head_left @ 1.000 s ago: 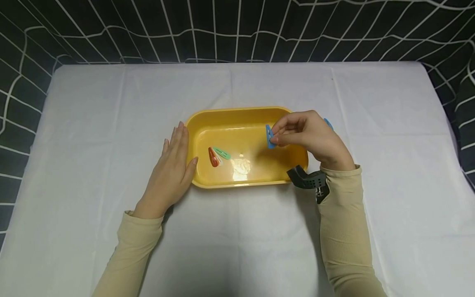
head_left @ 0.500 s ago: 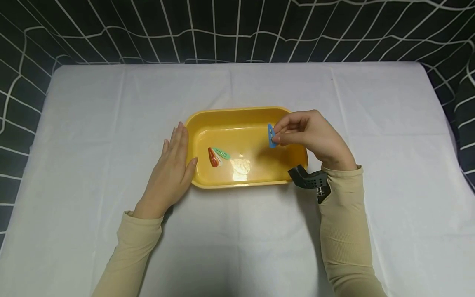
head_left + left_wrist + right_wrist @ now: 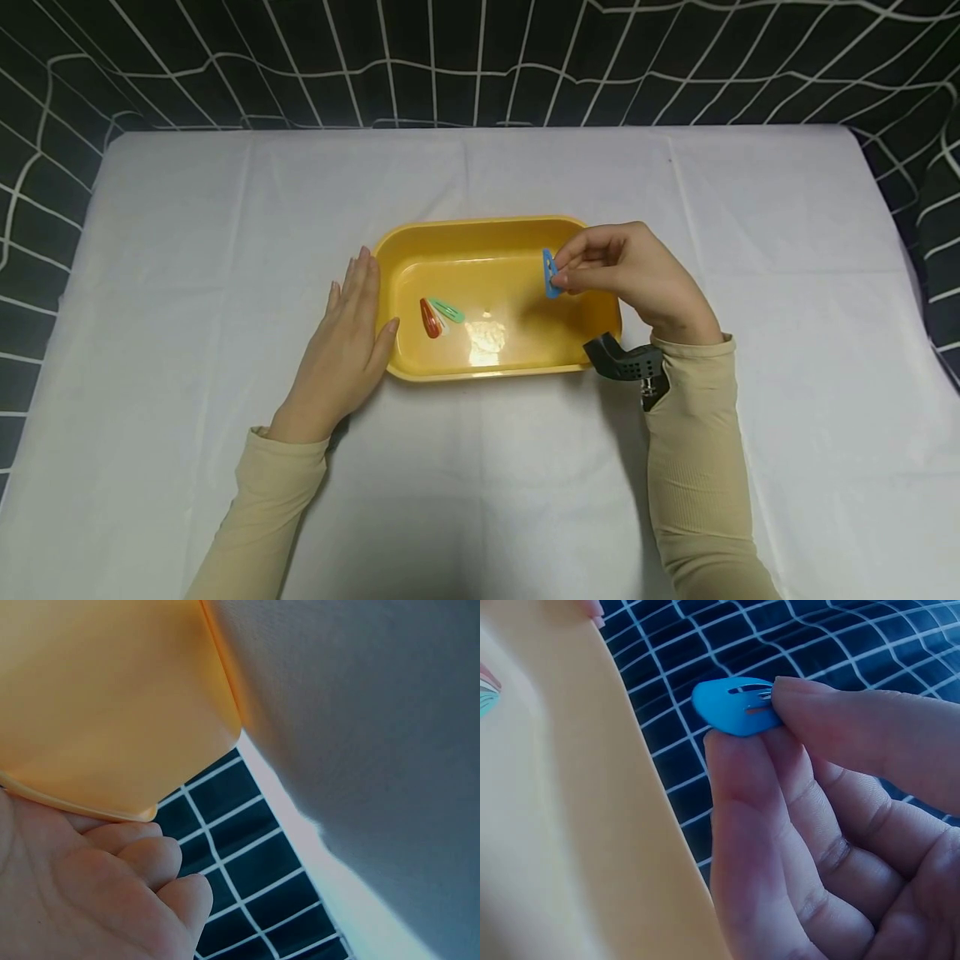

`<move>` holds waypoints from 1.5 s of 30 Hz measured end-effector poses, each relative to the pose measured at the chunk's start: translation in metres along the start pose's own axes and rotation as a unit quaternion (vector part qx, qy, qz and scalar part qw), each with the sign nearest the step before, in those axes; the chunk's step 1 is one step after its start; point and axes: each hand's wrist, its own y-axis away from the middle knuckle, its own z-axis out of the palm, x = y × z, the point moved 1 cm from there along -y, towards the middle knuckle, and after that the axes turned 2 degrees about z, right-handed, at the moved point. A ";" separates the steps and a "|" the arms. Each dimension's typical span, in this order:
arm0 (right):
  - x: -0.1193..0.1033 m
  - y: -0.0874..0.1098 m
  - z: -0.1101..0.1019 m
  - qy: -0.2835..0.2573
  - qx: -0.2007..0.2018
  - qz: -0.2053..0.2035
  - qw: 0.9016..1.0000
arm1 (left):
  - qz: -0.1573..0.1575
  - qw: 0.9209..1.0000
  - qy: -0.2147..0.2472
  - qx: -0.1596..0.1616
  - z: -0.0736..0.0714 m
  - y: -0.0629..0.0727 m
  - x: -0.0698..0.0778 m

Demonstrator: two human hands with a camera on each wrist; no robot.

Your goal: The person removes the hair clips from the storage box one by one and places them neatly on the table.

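My right hand (image 3: 633, 279) pinches a blue snap hair clip (image 3: 551, 273) between thumb and fingertips, above the right part of a yellow tray (image 3: 480, 222). The right wrist view shows the blue hair clip (image 3: 735, 706) close up, its slotted end under the thumb. Inside the tray, left of the middle, a red hair clip (image 3: 430, 318), a white one, mostly covered, and a green one (image 3: 447, 310) lie fanned together. My left hand (image 3: 341, 350) rests along the tray's left end with straight fingers, thumb at the rim; its palm also shows in the left wrist view.
A white cloth (image 3: 480, 467) covers the table under the tray. Dark fabric with a white grid (image 3: 457, 92) hangs beyond the far edge and along the sides. A black wrist camera mount (image 3: 626, 360) juts from my right wrist over the tray's near right corner.
My right hand has shifted slightly right with the blue hair clip. A bit of blue seen behind that hand one second ago is now hidden. My left hand stays put.
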 end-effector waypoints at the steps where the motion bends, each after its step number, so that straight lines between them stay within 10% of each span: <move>1: 0.000 0.000 0.000 0.001 0.001 0.000 1.000 | 0.000 1.000 0.000 0.000 0.000 0.000 0.000; 45: -0.001 0.010 -0.023 -0.036 0.045 -0.008 0.998 | 0.000 1.000 0.002 -0.002 0.000 0.000 0.000</move>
